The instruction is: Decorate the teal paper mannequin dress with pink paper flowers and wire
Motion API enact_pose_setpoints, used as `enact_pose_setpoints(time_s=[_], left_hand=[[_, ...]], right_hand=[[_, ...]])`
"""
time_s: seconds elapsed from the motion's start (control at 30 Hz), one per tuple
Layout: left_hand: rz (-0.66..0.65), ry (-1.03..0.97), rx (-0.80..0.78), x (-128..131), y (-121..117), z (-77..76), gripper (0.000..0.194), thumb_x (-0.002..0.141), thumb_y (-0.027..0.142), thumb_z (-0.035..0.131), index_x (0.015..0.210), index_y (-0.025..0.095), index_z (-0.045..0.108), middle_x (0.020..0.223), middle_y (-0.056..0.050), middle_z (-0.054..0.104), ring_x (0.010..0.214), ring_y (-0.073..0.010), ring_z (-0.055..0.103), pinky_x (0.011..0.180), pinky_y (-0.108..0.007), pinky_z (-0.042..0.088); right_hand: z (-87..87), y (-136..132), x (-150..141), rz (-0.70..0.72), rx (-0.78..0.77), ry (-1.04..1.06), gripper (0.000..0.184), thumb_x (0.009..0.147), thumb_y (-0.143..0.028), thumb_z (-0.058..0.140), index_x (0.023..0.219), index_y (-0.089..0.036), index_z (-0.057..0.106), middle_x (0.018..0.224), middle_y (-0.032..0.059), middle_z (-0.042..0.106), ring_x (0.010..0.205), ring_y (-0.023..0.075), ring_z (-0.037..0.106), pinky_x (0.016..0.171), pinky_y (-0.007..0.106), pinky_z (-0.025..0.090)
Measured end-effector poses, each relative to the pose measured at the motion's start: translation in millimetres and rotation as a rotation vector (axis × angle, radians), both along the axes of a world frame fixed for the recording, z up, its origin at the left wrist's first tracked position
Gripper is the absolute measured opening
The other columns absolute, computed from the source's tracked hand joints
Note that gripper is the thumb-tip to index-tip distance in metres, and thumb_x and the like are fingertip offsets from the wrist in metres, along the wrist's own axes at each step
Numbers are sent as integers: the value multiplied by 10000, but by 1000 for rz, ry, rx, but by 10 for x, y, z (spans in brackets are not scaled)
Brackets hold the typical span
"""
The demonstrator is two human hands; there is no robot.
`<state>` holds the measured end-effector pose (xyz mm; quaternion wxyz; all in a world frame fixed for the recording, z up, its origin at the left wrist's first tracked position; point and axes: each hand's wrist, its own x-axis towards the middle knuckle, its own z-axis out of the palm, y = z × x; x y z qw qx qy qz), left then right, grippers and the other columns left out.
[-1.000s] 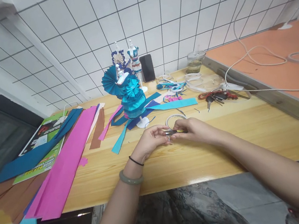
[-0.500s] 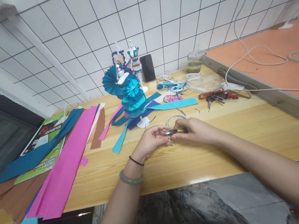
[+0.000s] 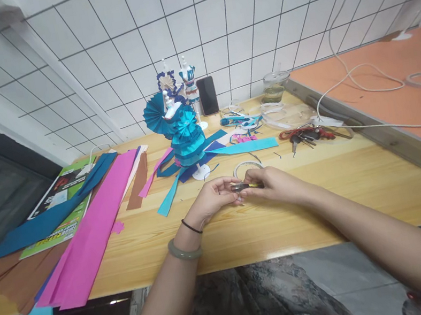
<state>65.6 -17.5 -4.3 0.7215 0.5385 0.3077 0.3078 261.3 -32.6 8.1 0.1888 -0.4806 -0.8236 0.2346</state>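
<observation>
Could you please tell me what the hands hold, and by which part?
The right hand holds a dark tool by its yellowish end; left hand's hold unclear.

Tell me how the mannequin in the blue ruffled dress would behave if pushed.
The mannequin would probably tip, as its wide dress stands above a small round base. Its pleated fan looks like thin paper and may crush easily.
</observation>
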Motion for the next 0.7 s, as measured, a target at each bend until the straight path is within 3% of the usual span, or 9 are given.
enact_pose_setpoints(time_s=[0.13,0.4,0.7], left_hand=[[-15,-1,10,-11,3,-17,428,618,236,711,1009,121,582,915,-108,645,689,-164,640,716,-340,494],[-34,-5,25,-19,-6,-2,395,648,211,688,1017,126,578,813,-69,631,693,-170,640,688,-316,496],[25,23,4,-43,5,51,557,599,193,722,1113,155,512,749,-9,577,629,-154,631,656,-325,501]], right_hand=[[7,-7,2,5,7,11,298,807,-479,468,786,-186,519,631,1,545,556,127,480,508,221,293],[24,-5,7,16,21,34,290,802,-467,478,767,-181,515,625,-5,522,550,116,459,506,212,291],[28,-9,7,18,15,26,314,792,-491,476,795,-178,510,670,7,540,577,128,474,519,222,307]])
